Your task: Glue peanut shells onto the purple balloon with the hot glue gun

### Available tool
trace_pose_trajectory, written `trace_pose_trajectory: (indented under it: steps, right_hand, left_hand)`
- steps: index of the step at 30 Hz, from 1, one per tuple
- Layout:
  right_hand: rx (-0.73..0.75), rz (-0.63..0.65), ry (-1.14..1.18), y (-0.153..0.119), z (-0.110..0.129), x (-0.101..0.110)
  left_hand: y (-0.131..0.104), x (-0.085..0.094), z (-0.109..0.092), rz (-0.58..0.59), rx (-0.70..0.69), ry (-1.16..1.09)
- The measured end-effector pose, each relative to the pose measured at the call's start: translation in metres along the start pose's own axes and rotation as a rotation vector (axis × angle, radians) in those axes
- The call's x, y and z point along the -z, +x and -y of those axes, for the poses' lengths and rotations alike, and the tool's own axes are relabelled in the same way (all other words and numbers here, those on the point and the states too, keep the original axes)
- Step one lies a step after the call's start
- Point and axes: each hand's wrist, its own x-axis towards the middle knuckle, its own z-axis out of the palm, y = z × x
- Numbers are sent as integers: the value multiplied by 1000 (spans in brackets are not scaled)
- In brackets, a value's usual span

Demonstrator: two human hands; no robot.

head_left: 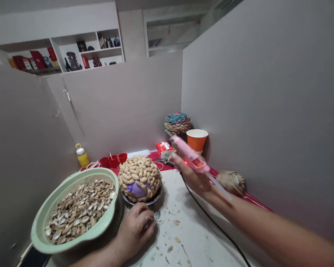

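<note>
A pink hot glue gun with a clear glue stick out of its back is gripped in my right hand, raised over the right side of the table; a red light glows on it. In front of the ball, my left hand rests low with its fingers curled together; what they pinch, if anything, is too hidden to name. A purple balloon covered mostly with peanut shells sits in a metal bowl, its knot and a bare patch facing me.
At left stands a green colander full of peanut shells. Behind are a yellow bottle, red cups, pliers, an orange bucket, a colourful woven ball and twine. The gun's black cord crosses the table.
</note>
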Motion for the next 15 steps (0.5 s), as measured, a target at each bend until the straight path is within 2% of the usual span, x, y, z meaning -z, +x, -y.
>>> trace_pose_trajectory:
  steps: [2,5,9,11,13,15]
  right_hand:
    - [-42,-144,85,27,-1,-12]
    - [-76,-274,165,54,-5,-34]
    - [-189,-308,247,50,-10,-58]
    - [-279,-290,280,39,-12,-64]
    - [-361,-295,309,32,-15,-66]
    - [-427,-331,320,36,-20,-62]
  left_hand:
    - [3,-1,6,-47,27,-27]
    - [10,-2,11,-117,66,-88]
    - [20,4,4,-186,115,-215]
    - [26,8,-3,-224,246,-453]
    - [32,11,-10,-242,439,-758]
    - [37,10,-16,-228,581,-967]
